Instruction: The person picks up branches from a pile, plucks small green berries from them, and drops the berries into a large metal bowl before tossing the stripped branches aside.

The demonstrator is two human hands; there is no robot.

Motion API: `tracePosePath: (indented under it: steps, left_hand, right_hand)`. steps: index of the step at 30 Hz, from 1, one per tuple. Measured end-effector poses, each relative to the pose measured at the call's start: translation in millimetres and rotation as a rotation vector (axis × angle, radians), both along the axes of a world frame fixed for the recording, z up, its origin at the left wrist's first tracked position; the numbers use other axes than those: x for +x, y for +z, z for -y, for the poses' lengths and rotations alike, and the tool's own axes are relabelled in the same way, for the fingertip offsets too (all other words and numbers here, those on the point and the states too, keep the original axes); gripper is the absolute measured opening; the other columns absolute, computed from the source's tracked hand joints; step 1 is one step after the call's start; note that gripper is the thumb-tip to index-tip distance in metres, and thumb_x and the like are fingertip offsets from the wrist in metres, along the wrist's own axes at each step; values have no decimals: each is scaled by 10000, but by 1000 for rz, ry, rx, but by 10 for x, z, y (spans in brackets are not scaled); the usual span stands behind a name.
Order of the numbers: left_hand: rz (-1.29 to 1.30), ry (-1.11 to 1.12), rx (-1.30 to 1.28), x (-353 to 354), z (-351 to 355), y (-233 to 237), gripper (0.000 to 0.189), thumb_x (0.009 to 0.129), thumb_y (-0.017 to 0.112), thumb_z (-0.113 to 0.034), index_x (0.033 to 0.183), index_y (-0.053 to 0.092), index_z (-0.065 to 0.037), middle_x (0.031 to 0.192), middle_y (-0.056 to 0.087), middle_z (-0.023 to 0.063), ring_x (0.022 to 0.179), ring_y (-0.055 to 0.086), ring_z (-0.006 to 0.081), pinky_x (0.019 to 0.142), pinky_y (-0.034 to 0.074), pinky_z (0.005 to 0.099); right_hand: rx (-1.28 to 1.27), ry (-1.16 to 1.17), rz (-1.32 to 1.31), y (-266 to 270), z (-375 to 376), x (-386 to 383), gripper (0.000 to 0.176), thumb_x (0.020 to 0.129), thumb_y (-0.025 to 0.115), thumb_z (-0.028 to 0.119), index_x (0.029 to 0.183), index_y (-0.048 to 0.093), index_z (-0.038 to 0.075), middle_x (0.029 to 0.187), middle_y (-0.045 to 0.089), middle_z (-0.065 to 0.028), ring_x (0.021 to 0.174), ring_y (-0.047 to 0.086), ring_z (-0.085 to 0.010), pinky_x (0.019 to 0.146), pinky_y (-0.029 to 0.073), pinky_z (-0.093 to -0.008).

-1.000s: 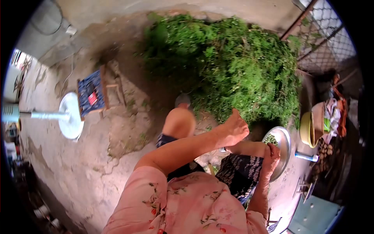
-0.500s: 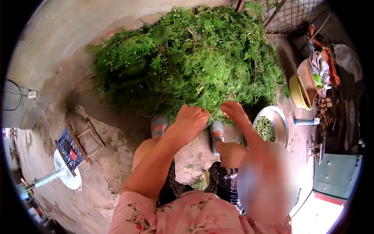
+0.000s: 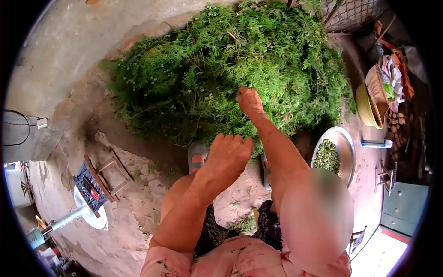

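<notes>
A large heap of green conifer branches point(image 3: 184, 78) with small pale cones lies on the ground in front of me. My left hand point(image 3: 229, 156) is closed in a fist, back of the hand up, at the heap's near edge; whatever it grips is hidden beneath. Farther out, my right hand point(image 3: 250, 100) reaches over the greenery with its fingers drawn together among the sprigs. What sits between those fingertips is too small to make out. To the right stands a metal basin point(image 3: 349, 144) holding many small green cones point(image 3: 326, 156).
At left are a small wooden-framed stool point(image 3: 113, 173) and a white fan point(image 3: 97, 214). Yellow basin point(image 3: 364, 108) and woven basket point(image 3: 376, 87) lean at right, by a blue-and-white tube point(image 3: 376, 143) and stacked firewood point(image 3: 396, 127). A wall point(image 3: 92, 37) rises behind the heap.
My right hand has moved forward and left, from the heap's near edge to over its middle. My left hand stays closed near the same place. The view has shifted slightly.
</notes>
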State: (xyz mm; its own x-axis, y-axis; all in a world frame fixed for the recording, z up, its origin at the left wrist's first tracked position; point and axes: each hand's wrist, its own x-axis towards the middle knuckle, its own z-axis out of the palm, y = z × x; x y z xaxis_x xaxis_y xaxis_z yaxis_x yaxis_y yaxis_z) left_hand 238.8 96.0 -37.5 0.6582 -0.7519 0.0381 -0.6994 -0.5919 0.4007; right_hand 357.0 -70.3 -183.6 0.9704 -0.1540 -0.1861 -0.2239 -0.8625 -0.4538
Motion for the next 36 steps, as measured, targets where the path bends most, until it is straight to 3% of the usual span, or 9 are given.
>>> tracePosePath:
  steps: [3,7,9,11,13,16,26,29,36]
  left_hand:
    - [70,72,-55,18,-36,19,154,710,637,-124,763,508,-59,667,559,83,655,572,280,608,420,389]
    - [59,297,-88,128,-42,195,137,744,629,-135,817,561,-42,726,603,111,685,597,284,601,451,378]
    - [-88,563,-586,185,-27,198,185,792,611,-133,946,595,-33,839,642,110,759,625,232,630,479,325]
    - [-462,593,-783,260,-17,164,223,833,589,-145,1031,598,-43,940,644,100,820,627,183,684,489,285]
    - [-1198,787,-1248,252,39,245,198,840,591,-145,1002,602,-32,951,633,77,827,611,164,704,494,289]
    - [-1263,794,-1323,213,161,160,221,820,614,-131,1012,593,-21,949,621,81,846,592,164,754,488,307]
    - [-1239,546,-1528,224,156,275,264,740,653,-26,983,549,-9,835,584,32,757,551,126,715,441,269]
    - [-1331,661,-1580,319,115,277,254,753,594,7,1003,548,-9,888,608,84,801,584,195,733,471,320]
    - [-1236,710,-1519,384,58,256,312,743,565,72,1047,543,1,907,608,128,769,610,244,645,518,334]
  right_hand:
    - [38,-97,-15,187,95,-157,157,797,599,136,927,580,51,875,613,-156,746,614,-274,668,499,-357]
    - [501,-202,293,756,308,-442,113,803,563,77,896,589,19,762,619,-108,642,613,-169,586,495,-273]
    - [696,-274,374,1211,238,-661,112,823,541,53,905,581,-11,742,614,-75,658,608,-128,592,497,-251]
    - [774,-305,423,1475,135,-879,110,836,524,40,909,576,-24,765,618,-73,676,612,-141,612,501,-255]
    - [914,-293,535,1625,22,-1082,98,839,530,16,919,567,-27,807,618,-71,731,612,-150,664,498,-254]
    - [1116,-203,634,1678,-114,-1320,125,815,551,-45,924,566,15,849,603,-55,768,609,-145,707,498,-263]
    - [332,331,624,1710,-363,-1619,261,708,570,-111,924,617,29,976,564,-157,875,579,-287,741,482,-311]
    - [321,415,631,1660,-395,-1650,353,601,558,-68,944,586,11,984,531,-157,897,542,-319,751,471,-366]
    - [453,480,488,1626,-337,-1608,287,655,533,-118,903,603,8,947,575,-167,843,582,-326,733,480,-334]
